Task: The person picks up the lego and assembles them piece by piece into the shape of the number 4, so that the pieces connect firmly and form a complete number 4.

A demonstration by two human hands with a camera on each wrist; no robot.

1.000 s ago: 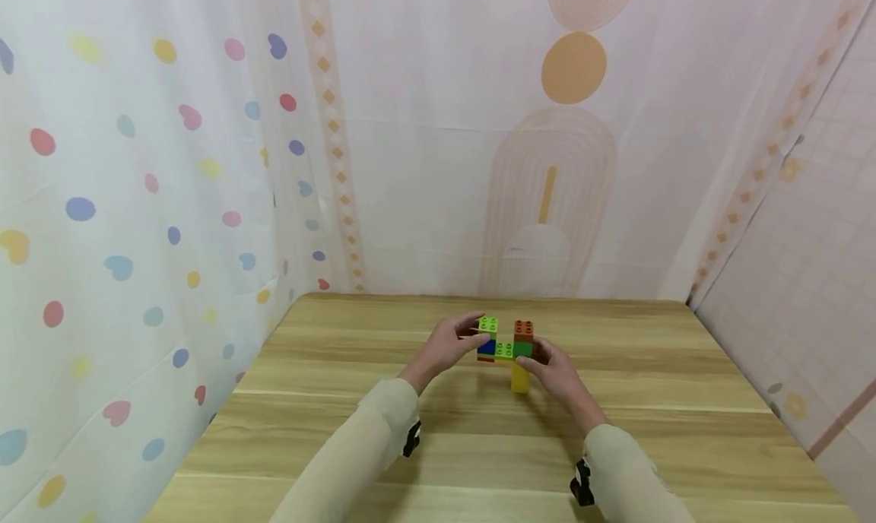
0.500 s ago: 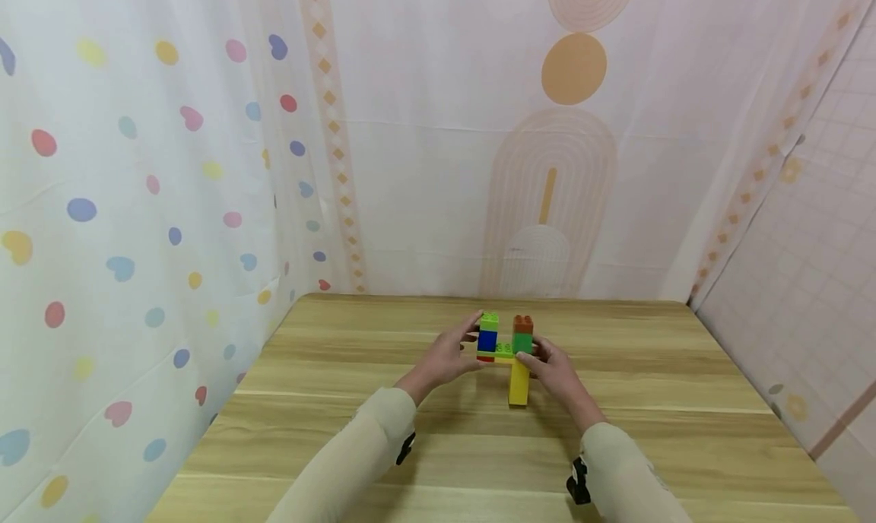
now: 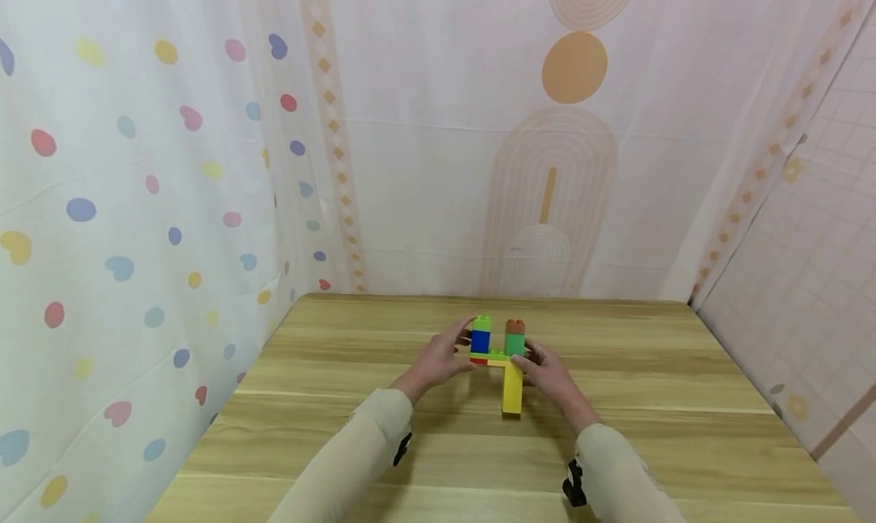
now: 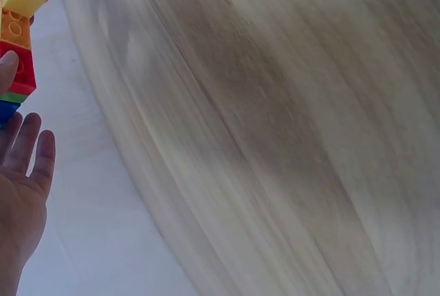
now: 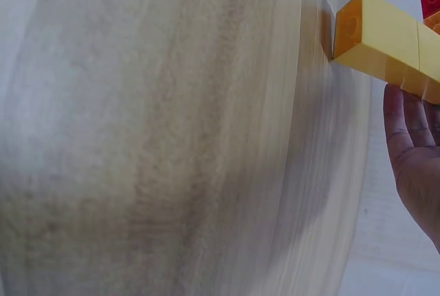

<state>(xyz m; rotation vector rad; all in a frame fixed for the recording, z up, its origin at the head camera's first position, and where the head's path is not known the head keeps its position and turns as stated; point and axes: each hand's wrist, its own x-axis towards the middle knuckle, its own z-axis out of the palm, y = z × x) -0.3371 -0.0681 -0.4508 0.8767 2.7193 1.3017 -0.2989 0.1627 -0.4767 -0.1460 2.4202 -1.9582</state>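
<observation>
Both hands hold a model of stacked toy building bricks up over the table. Its yellow leg (image 3: 512, 390) points down below a light green plate (image 3: 494, 355). On the plate's left end stands a blue brick (image 3: 480, 341) under a lime brick (image 3: 482, 323); on its right, a green brick (image 3: 515, 345) under a brown one (image 3: 515, 327). My left hand (image 3: 435, 359) pinches the left stack, index finger by the top, thumb on the red brick (image 4: 20, 69) underneath. My right hand (image 3: 550, 372) grips the model where the green brick meets the leg, its other fingers behind.
The wood-grain table (image 3: 328, 432) spreads under both hands. A patterned curtain (image 3: 424, 204) hangs behind its far edge, and a dotted curtain (image 3: 137, 295) runs along the left side. Black straps with small devices (image 3: 575, 483) sit at the wrists.
The model has tipped so its yellow leg shows longer and hangs lower, and it has shifted slightly left. My left thumb has moved from the blue brick down to the red one.
</observation>
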